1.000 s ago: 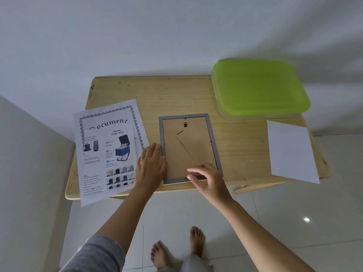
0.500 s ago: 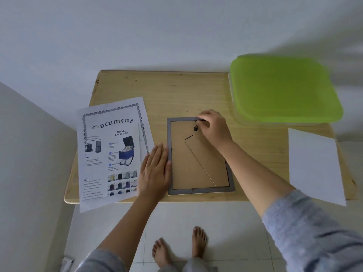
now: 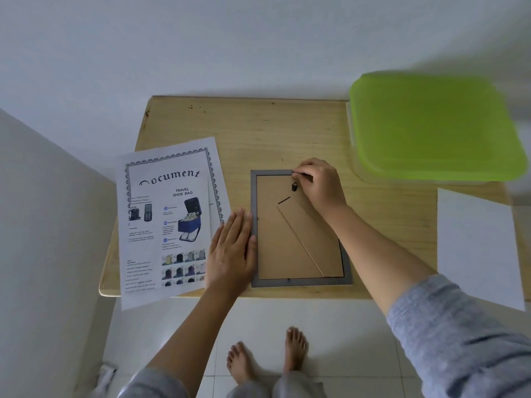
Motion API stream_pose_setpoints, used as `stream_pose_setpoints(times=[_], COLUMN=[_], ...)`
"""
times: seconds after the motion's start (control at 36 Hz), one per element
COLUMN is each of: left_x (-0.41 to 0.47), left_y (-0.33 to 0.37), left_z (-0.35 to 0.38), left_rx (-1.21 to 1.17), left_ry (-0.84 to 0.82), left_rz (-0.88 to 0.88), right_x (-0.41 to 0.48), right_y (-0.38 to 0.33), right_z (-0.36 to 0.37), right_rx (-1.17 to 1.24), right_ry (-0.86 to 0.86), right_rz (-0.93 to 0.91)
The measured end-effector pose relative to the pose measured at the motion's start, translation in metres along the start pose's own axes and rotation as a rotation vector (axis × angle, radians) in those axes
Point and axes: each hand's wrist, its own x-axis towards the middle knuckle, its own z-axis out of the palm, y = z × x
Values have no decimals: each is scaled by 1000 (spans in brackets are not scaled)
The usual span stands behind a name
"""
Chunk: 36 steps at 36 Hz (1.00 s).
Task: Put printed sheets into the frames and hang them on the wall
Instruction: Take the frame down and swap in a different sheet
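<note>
The grey picture frame (image 3: 300, 228) is lying face down on the wooden table (image 3: 258, 133), its brown backing board facing up and its long axis running from the near table edge toward the wall, with the small black hanger (image 3: 294, 186) at the far, top end. The fold-out stand on the backing is lying flat, slanting from the upper middle to the lower right corner. The right hand (image 3: 319, 185) is resting over the frame's far right corner, its fingers curled close together and pinching at something small and dark on the top rail; what it is cannot be told. The left hand (image 3: 232, 251) is lying flat, fingers straight and together, pressing against the frame's left rail and gripping nothing, its palm overlapping the printed sheets (image 3: 169, 219). Those sheets are lying just left of the frame, tilted slightly, and are hanging over the near and left edges of the table. The frame's near rail is sitting close to the table's front edge. Bare wood is lying open beyond the frame toward the wall. A green-lidded box (image 3: 434, 127) is occupying the far right corner, well apart from the frame, and a blank white sheet (image 3: 479, 245) is overhanging the near right edge. The table is standing against a plain white wall (image 3: 230, 44), above a white tiled floor (image 3: 330, 326) where the person's bare feet are standing.
</note>
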Motion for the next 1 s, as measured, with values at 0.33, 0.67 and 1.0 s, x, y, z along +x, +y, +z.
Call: stream_pose_setpoints(times=[0.33,0.67,1.0], left_x=[-1,-1,0], left_y=[0,0,-1], left_z=[1,2,2], left_rx=[-5,1,7], left_ry=[12,26,14], left_rz=[8,13,10], right_x=[-2,-2,-1], right_y=[1,1,-10], right_z=[7,13,11], right_rx=[-27,-30,31], right_ry=[56,58,117], right_rz=[-33,-19,128])
